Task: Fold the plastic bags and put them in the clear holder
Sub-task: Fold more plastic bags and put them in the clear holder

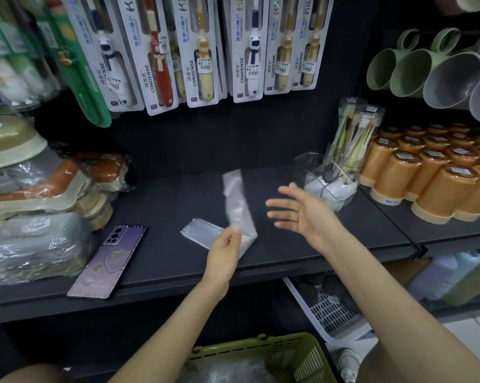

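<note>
Left-hand (224, 251) grip on plastic bag (237, 201)

A dark shelf (178, 261) spans mid-frame. On it: a purple phone (109, 262) lower left, a flat plastic bag (198, 232) at centre, the clear holder (326, 181) right of centre, orange cups (427, 175) far right, wrapped packages (39, 205) far left.

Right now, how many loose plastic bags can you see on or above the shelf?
2. One plastic bag is pinched upright in the left hand; another lies flat on the shelf behind it. The clear holder may hide more.
</note>
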A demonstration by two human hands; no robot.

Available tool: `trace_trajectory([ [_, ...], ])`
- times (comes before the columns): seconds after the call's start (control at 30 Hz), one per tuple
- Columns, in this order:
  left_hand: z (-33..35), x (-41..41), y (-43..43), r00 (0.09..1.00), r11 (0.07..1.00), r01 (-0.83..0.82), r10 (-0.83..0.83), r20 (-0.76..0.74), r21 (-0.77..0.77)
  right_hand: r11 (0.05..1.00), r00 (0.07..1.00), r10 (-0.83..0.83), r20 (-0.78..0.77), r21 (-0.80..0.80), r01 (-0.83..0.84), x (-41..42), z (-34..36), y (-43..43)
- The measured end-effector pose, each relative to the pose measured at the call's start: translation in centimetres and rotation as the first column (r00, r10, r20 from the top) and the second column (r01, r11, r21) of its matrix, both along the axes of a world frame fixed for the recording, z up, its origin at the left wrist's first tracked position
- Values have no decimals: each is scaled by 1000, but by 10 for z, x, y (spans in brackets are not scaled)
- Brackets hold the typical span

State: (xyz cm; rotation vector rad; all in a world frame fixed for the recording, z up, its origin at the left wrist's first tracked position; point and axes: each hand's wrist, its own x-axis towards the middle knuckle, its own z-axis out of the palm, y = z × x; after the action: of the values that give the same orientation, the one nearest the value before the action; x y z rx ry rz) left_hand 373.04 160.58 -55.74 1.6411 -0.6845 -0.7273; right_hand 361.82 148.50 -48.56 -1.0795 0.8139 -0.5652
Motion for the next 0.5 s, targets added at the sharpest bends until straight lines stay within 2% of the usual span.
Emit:
trace_trajectory([
  [0.1, 4, 16, 1, 964, 1000, 11, -14, -265, -13, 955, 936, 44, -348, -261, -143, 17, -26, 10],
  [0.17, 3, 23, 4, 943, 998, 45, -54, -329, -35, 914, 898, 107, -427, -314, -258, 26, -39, 20],
  [0.23, 3, 26, 7, 936, 996, 78, -89, -341, -48, 901, 905, 127, -405, -335, -277, 33, -45, 27],
  [0.37, 2, 29, 10, 931, 995, 87, -101, -350, -57, 918, 947, -11, -320, -378, -117, 37, -53, 30],
  [0.5, -1, 30, 10, 941, 994, 103, -109, -319, -37, 969, 955, 36, -295, -222, -105, 34, -56, 32],
])
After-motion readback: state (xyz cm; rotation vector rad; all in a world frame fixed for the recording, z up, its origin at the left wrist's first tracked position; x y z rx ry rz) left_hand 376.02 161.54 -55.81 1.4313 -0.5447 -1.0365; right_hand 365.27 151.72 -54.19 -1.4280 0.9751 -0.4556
